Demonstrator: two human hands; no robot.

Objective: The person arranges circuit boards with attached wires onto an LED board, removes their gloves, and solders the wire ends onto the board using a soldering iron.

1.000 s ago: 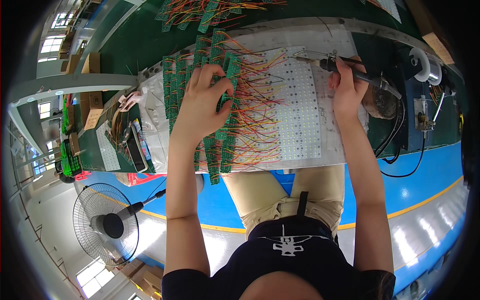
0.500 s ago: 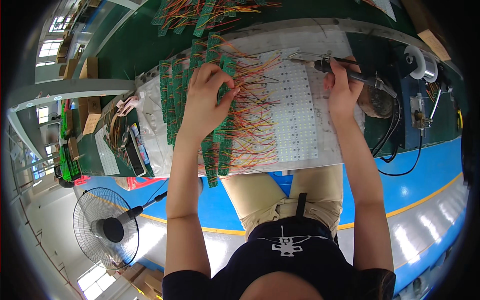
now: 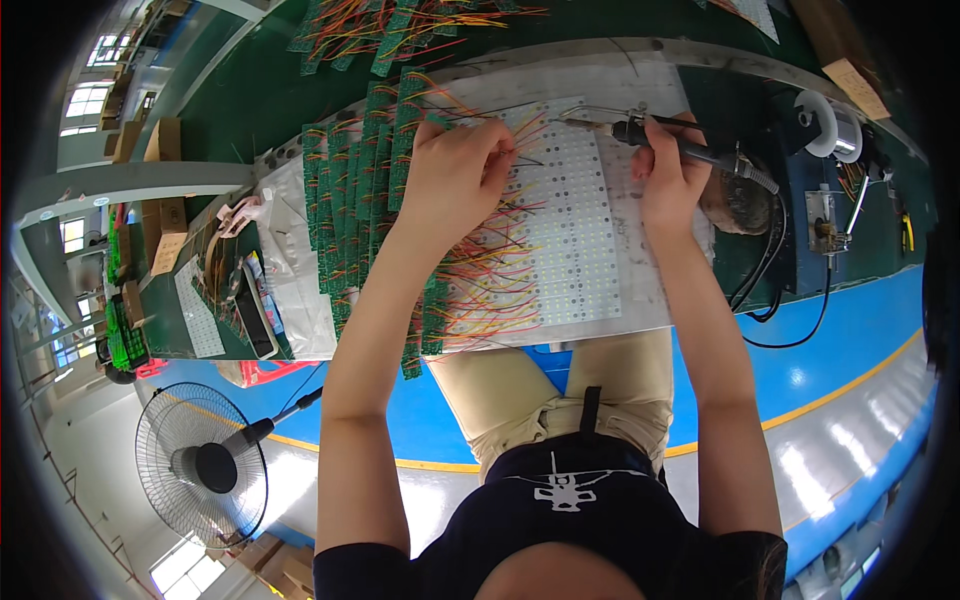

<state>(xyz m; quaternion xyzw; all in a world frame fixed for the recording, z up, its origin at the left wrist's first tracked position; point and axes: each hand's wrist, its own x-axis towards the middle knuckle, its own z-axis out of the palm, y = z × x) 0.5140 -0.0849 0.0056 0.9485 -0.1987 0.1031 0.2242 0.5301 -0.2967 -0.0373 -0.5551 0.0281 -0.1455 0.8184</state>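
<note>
My left hand (image 3: 455, 175) is over the right side of the green circuit boards (image 3: 345, 200), thumb and forefinger pinched on a thin wire (image 3: 525, 132) at the edge of the white panel. Several more red, yellow and black wires (image 3: 490, 290) fan out from the boards across the white panel (image 3: 580, 240), which bears rows of small dots. In my right hand (image 3: 672, 180) is a soldering iron (image 3: 705, 155) with a black handle and a thin curved metal tube beside its tip. The tip points left, above the panel's upper right part, apart from my left fingers.
A solder wire reel (image 3: 835, 128) stands at the right, near a brown lump (image 3: 738, 203) and black cables (image 3: 770, 260). More wired boards (image 3: 390, 30) lie at the far side. A phone (image 3: 262, 310) is at the left; a standing fan (image 3: 205, 465) is beside the bench.
My left hand has moved right from over the boards to the wires above the panel's edge. The right hand still holds the iron in nearly the same pose. The whole view has shifted slightly.
</note>
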